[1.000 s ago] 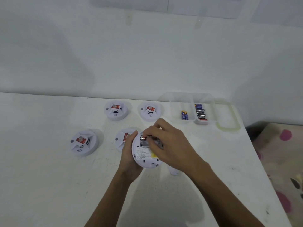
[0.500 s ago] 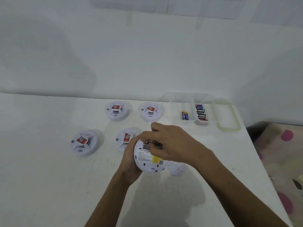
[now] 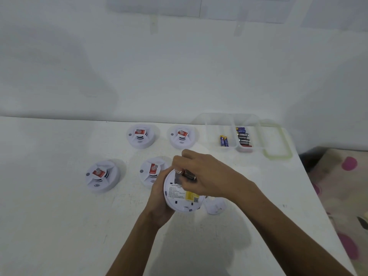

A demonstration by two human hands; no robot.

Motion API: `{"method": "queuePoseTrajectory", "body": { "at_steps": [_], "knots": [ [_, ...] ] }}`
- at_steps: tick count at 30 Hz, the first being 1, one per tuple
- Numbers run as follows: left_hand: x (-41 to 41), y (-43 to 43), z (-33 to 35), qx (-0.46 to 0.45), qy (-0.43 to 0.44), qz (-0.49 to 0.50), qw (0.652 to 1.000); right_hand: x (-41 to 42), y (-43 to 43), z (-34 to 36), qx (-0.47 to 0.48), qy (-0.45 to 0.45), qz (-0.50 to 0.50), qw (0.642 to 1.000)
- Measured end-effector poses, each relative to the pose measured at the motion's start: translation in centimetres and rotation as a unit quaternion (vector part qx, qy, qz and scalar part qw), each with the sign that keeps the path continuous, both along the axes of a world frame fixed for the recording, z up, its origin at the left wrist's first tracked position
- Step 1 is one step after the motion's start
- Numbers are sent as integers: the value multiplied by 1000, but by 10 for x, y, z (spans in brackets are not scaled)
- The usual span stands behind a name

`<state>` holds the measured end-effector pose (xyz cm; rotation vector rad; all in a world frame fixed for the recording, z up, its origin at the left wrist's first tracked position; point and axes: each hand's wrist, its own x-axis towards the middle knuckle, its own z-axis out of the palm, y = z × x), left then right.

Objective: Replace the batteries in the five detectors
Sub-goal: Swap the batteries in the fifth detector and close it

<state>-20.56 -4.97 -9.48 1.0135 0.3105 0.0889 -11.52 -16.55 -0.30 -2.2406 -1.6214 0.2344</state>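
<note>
on the white table (image 3: 59, 226) a clear two-part container (image 3: 229, 120) is seen, holding two yellow-blue batteries (image 3: 224, 140). four red-labelled detectors (image 3: 102, 176) are laid out. a fifth detector (image 3: 179, 200) is gripped underside-up by the left hand (image 3: 159, 202), above the table's middle. a dark battery (image 3: 189, 174) is pinched by the curled right hand (image 3: 207, 176). the print cannot be read.

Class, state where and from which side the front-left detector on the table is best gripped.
Probably grip the front-left detector by its round rim, from above, fingers on opposite sides: it sits flat on the table, raised centre upward, nothing touching its sides.
</note>
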Motion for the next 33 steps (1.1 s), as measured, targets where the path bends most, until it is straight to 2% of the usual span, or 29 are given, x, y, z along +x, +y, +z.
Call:
{"method": "queuePoseTrajectory", "body": {
  "at_steps": [3,7,10,15,21,27,33],
  "knots": [
    [0,1,0,-21,14,17,1000,-2,-1,2,33,40,-31,998],
    [1,3,6,-61,30,10,998,2,-11,16,105,176,-75,976],
    [0,10,4,-98,47,-15,994,26,-21,17,100,238,-114,959],
    [-1,10,-1,-139,70,-22,988,100,-44,9,33,238,-215,946],
    [-1,11,-3,-130,64,-30,989,196,-69,-18,-115,173,-298,932],
    [-1,13,-7,-125,68,-31,989,220,-75,-49,-272,159,-305,899],
    [0,14,-10,-117,78,-28,990,220,-75,-58,-285,188,-268,901]
  ]
}}
